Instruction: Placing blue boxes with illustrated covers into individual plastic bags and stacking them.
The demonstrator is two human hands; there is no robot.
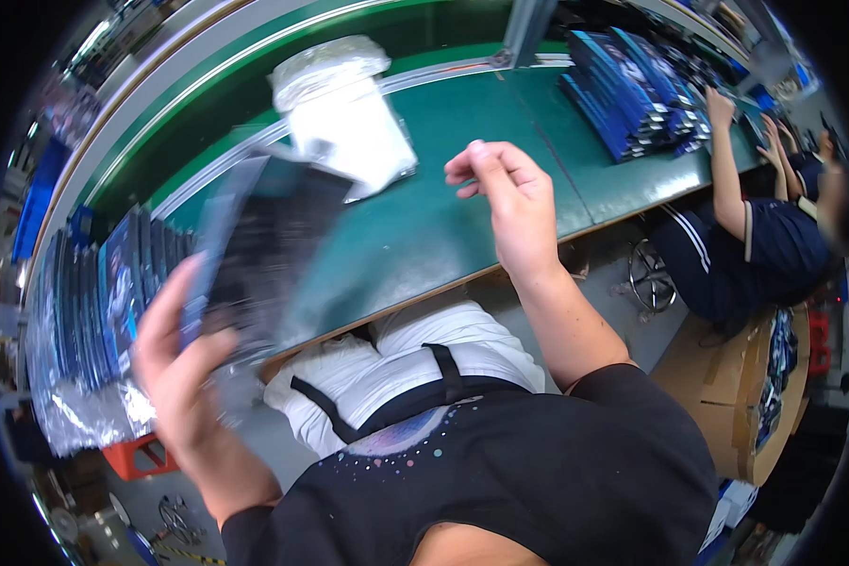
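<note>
While the left hand (184, 387) grips below, the dark package (278, 231) extends above.

Left hand (184, 391) grips; right hand (519, 212) hovers, fingers (515, 162) loosely curled.

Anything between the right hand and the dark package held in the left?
Nothing visible; open space over the green tabletop separates the right hand and the dark package. The white bundle lies on that tabletop, apparently below the gap.
</note>
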